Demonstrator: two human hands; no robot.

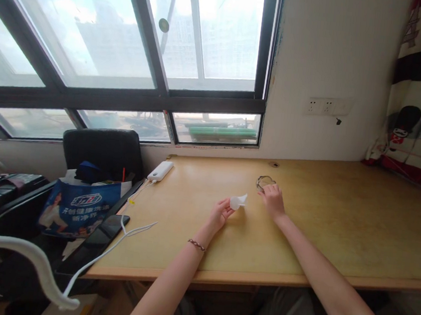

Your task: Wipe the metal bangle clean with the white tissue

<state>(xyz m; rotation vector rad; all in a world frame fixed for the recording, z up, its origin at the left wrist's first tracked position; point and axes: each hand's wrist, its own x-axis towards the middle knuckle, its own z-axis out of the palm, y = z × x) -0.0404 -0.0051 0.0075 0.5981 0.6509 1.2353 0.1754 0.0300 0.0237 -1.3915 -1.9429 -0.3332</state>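
Over the middle of the wooden table (338,226), my left hand (221,214) is closed on a small white, partly see-through piece (238,202). It has a rounded side near the fingers and a pointed tip away from them; I cannot tell its kind. A braided bracelet circles my left wrist. To the right and a little farther off, my right hand (273,200) pinches a thin dark loop (265,181) at its near edge. The loop stands out beyond my fingertips, just above or on the table top. Both things are apart.
A white power bank (160,171) with cables lies at the table's far left. A black phone (106,237) and white cable sit by the left edge. Beyond are a blue bag (81,206) and a black chair (102,148). A white curved tube (28,248) crosses the lower left.
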